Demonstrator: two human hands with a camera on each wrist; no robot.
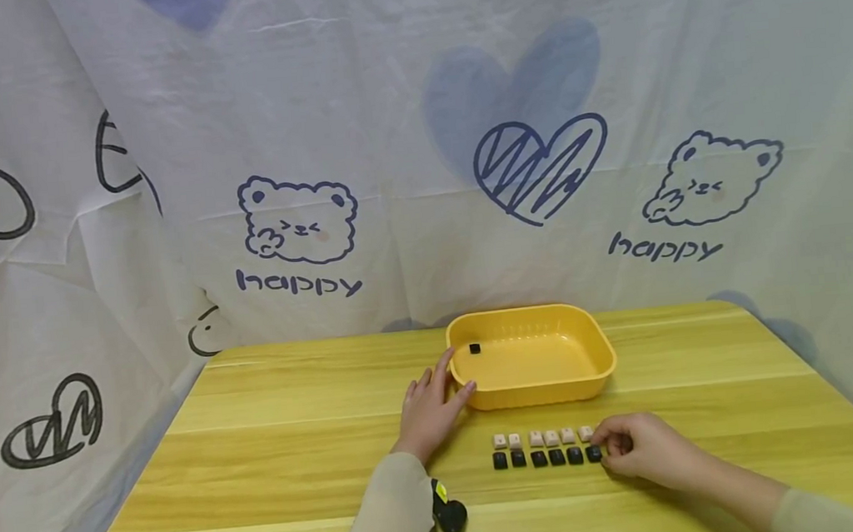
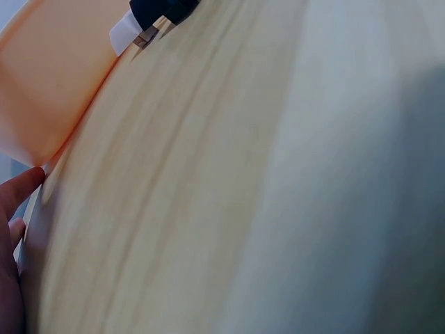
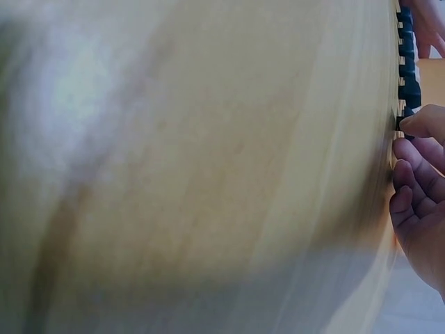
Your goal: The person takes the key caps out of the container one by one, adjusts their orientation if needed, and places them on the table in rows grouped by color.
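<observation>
My left hand (image 1: 430,412) lies against the near-left corner of a yellow plastic basket (image 1: 537,395), thumb at the front rim and fingers spread along the left side. One black keycap (image 1: 475,348) sits inside the basket. In front of it stand two rows, white keycaps (image 1: 551,437) behind and black keycaps (image 1: 557,457) nearer me. At the right end of the rows my right hand (image 1: 640,448) pinches the last black keycap (image 1: 594,453) between thumb and index finger. The right wrist view shows the thumb on that keycap (image 3: 400,123), the other fingers curled below.
A black object with a yellow-green mark (image 1: 449,515) is beside my left sleeve, partly hidden. The wooden table (image 1: 275,445) ends at a white printed cloth (image 1: 408,217) behind and at the left.
</observation>
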